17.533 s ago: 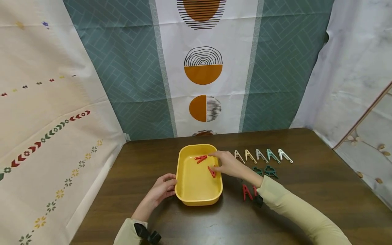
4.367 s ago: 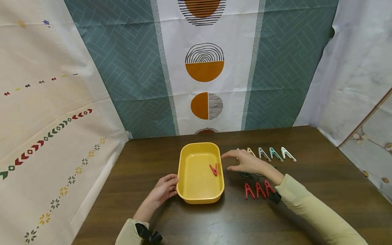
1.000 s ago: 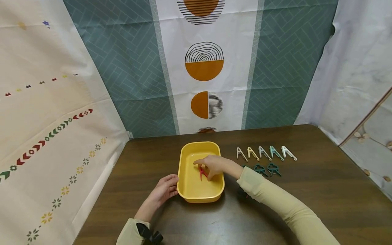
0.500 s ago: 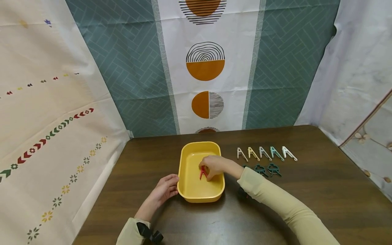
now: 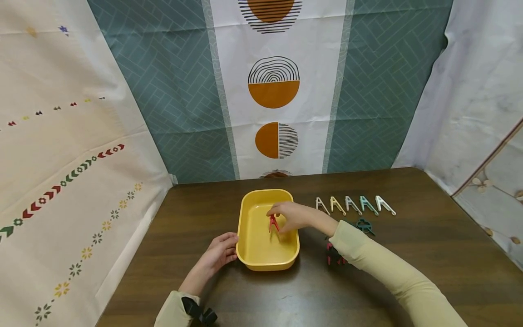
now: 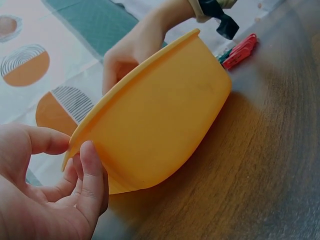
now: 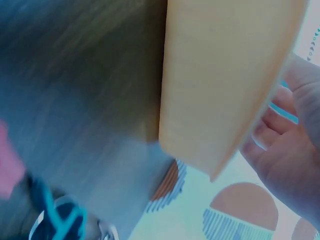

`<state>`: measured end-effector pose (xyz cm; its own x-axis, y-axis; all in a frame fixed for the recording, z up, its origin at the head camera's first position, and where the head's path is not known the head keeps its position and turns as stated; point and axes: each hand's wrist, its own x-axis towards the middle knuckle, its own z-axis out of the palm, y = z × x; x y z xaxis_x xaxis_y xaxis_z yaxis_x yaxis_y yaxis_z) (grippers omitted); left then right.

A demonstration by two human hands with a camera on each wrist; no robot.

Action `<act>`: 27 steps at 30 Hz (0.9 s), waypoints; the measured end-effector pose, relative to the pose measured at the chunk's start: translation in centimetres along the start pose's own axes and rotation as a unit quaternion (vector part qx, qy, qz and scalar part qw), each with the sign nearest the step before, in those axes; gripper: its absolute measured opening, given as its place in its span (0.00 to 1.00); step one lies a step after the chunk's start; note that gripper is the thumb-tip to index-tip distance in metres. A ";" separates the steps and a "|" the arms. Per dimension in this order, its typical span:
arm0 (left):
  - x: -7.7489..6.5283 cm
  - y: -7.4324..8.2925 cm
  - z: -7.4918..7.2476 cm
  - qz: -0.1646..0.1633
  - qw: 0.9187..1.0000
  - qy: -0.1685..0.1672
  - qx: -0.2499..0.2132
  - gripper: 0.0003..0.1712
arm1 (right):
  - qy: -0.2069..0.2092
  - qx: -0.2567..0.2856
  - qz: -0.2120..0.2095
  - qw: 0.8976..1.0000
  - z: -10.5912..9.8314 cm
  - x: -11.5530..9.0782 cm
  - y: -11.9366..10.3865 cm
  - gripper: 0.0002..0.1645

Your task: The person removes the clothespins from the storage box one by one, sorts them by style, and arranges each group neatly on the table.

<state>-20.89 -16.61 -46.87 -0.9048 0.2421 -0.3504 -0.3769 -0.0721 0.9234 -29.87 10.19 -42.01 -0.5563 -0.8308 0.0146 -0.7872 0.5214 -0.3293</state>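
A yellow plastic basin [image 5: 268,254] stands on the brown table. My left hand [image 5: 220,250] grips its left rim; in the left wrist view the thumb and fingers of that hand [image 6: 55,185] lie against the rim and outer wall. Over the basin's inside, my right hand [image 5: 293,215] pinches a red clothespin [image 5: 273,222] by its upper end, legs hanging down. The right wrist view has the right hand [image 7: 290,140] beyond the basin wall [image 7: 215,85], which hides the clothespin.
Right of the basin, several clothespins in pale colours, one a white clothespin [image 5: 385,205], lie in a row. Nearer are dark green clips [image 5: 364,225], partly behind the right sleeve. Red clothespins [image 5: 329,254] lie nearest, mostly covered by the wrist camera.
The right hand, earlier down in the basin around the red clothespin, has risen and shifted a little right with it. The left hand stays at the rim.
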 end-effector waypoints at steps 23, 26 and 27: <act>0.1 0.1 -0.2 -0.002 1.000 0.001 0.000 0.15 | 0.026 0.003 0.017 1.000 -2.8 -7.4 0.3 0.38; 0.1 0.0 -0.2 -0.001 1.000 -0.005 0.001 0.15 | 0.030 0.008 0.016 0.999 -2.7 -8.3 0.9 0.38; 0.1 0.0 -0.3 -0.002 1.000 -0.007 0.000 0.15 | 0.030 0.014 0.017 0.999 -2.7 -8.6 1.1 0.37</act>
<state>-21.07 -16.84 -46.93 -0.9006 0.2563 -0.3511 -0.3796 -0.0705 0.9225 -26.67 18.43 -39.90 -0.5985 -0.7989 0.0598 -0.7605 0.5430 -0.3561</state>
